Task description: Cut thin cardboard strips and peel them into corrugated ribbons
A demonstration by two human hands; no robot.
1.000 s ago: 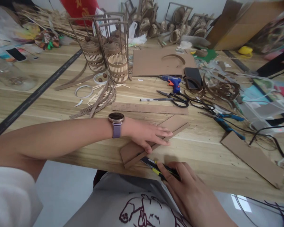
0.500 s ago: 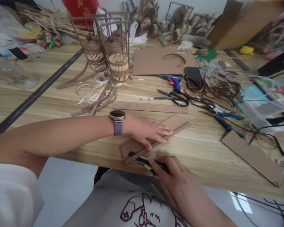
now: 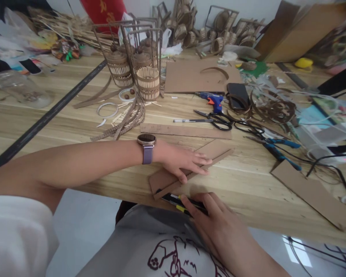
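Note:
My left hand (image 3: 184, 159), with a watch on the wrist, lies flat with fingers spread on a piece of brown cardboard (image 3: 216, 147). A narrow cardboard strip (image 3: 219, 157) runs slantwise along the near side of that piece, under my fingers. In my right hand (image 3: 216, 215) is a black and yellow utility knife (image 3: 173, 199), held low near the table's front edge. Its front end touches or overlaps the near left end of the cardboard. Whether the blade is in the cardboard cannot be made out.
Beyond my hands lie another cardboard strip (image 3: 184, 131), a pen (image 3: 192, 120), scissors (image 3: 219, 121) and a blue glue gun (image 3: 215, 100). Small slatted baskets in frames (image 3: 148, 82) stand back left. Pliers (image 3: 281, 154) and a cardboard piece (image 3: 308, 196) are on the right.
The view has shifted slightly, so the table's things appear a little farther right. My right hand and the knife have slid slightly toward the near left. My left hand stays on the cardboard.

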